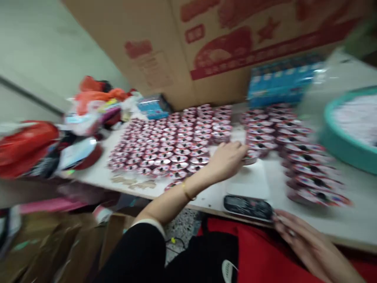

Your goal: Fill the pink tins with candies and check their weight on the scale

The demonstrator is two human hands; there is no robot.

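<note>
My left hand (228, 159) reaches over the middle of the table, its fingers curled round a small pink oval-topped pack (251, 158). The pack is above the far end of a flat white plate (249, 181). In front of that plate is a dark panel (247, 207), the two looking like a scale; blur hides any display. My right hand (290, 228) is at the panel's right end, fingers stretched out, with nothing visible in it. Many matching pink packs (171, 151) stand in close rows to the left, and more packs (306, 169) line up on the right.
A large cardboard box (182, 59) stands behind the rows. Blue packages (279, 84) lean at the back right, beside a turquoise round tub (338, 137) of pale items. Red and orange bags (26, 145) crowd the left. Cardboard boxes (55, 243) are below the table (212, 198).
</note>
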